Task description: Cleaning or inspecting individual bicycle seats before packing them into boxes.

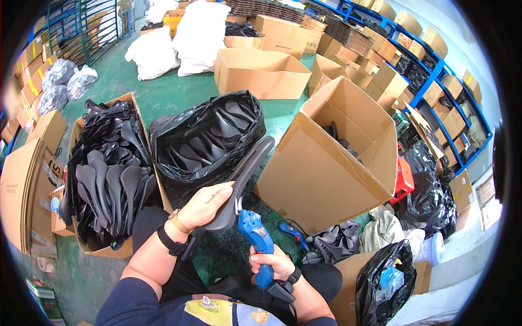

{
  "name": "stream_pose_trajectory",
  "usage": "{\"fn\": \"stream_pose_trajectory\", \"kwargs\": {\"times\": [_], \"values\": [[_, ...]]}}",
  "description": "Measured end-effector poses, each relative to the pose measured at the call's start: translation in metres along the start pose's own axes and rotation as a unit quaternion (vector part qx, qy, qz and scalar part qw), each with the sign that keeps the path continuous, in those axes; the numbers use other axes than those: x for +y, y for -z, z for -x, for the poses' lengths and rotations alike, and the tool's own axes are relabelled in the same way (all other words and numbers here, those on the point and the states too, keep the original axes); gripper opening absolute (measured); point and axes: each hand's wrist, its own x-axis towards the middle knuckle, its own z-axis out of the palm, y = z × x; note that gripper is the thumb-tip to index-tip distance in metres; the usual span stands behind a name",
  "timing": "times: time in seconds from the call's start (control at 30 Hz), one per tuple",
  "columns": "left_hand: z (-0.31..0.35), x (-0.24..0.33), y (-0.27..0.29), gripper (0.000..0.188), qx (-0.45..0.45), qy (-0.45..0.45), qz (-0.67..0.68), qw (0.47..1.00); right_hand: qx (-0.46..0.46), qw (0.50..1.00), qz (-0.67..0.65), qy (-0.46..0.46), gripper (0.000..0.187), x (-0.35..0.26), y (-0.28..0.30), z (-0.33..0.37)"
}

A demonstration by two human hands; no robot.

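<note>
Blue power tool [255,239] sits closest, w/ the right hand [276,262] wrapped tight round its handle, fingers closed on it. Its tip points up & touches the lower edge of a black seat shell [239,182]. Left hand [204,205] holds that seat shell from the side, fingers closed on it, thumb on top. Both wrists wear black straps, & the left one has a gold watch too. Seat shell is long & thin, tilted up to the right, in front of the person's lap.

Just behind it is an open black bag [204,138] full of more black shells. To the left, a flat cardboard box [109,179] is packed w/ lots of the same shells. To the right stands a big open brown box [331,163] w/ a few dark parts deep inside. Another blue tool [292,233] lies on the green floor [163,92] by that box. White sacks [179,41] & more boxes sit far back. Blue shelves [435,70] w/ boxes run along the right side.
</note>
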Motion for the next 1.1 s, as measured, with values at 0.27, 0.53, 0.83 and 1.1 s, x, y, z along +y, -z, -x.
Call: {"fn": "stream_pose_trajectory", "kwargs": {"times": [0.27, 0.53, 0.83, 1.1], "values": [[0.008, -0.001, -0.018, 0.043, -0.004, -0.011, -0.002, 1.000, 0.056, 0.998, -0.002, 0.042, 0.022, 0.000, -0.001, -0.008], [0.020, -0.004, -0.034, 0.041, -0.023, 0.026, -0.016, 0.999, 0.070, 0.991, -0.046, 0.104, 0.021, -0.011, 0.007, -0.013], [0.020, -0.005, -0.035, 0.043, -0.019, -0.005, -0.001, 1.000, 0.065, 0.981, -0.089, 0.161, 0.022, -0.028, 0.011, -0.009], [0.018, -0.010, -0.030, 0.044, -0.011, -0.021, 0.001, 1.000, 0.072, 0.987, -0.063, 0.129, 0.020, -0.014, 0.010, -0.007]]}}
